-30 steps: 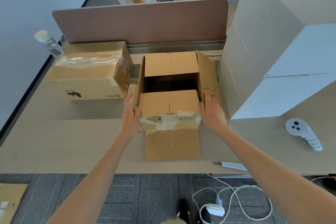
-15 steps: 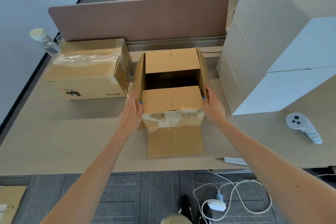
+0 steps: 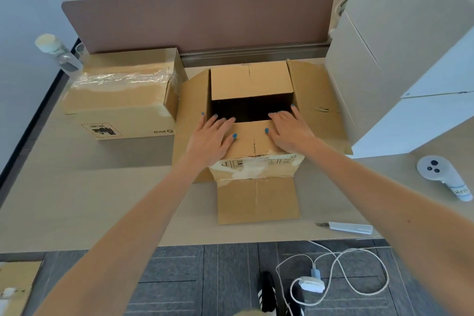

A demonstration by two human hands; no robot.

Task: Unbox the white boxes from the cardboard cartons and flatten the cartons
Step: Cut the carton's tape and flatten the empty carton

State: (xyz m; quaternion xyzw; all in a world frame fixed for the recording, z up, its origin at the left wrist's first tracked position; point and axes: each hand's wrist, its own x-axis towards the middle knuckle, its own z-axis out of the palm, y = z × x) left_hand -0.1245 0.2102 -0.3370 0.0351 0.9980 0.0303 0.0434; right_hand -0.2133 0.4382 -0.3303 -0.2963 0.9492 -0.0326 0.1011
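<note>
An open cardboard carton [image 3: 251,79] stands in the middle of the desk [image 3: 77,202], its side flaps spread out left and right and a bottom flap lying flat toward me. Its inside is dark. My left hand [image 3: 211,136] and my right hand [image 3: 289,129] lie flat, fingers straight, on the near top flap, fingertips at the edge of the opening. A second carton [image 3: 120,95], sealed with clear tape, sits to the left. A stack of white boxes [image 3: 410,64] rises at the right.
A pink divider panel [image 3: 200,18] closes the desk's far side, with a person standing behind it. A clear bottle [image 3: 57,52] stands far left. A white controller [image 3: 443,177] and a utility knife [image 3: 346,227] lie at the right. Cables and a charger [image 3: 311,285] lie on the floor.
Both hands have moved from the carton's sides onto its near top flap. The two side flaps have swung outward and now lie spread wide.
</note>
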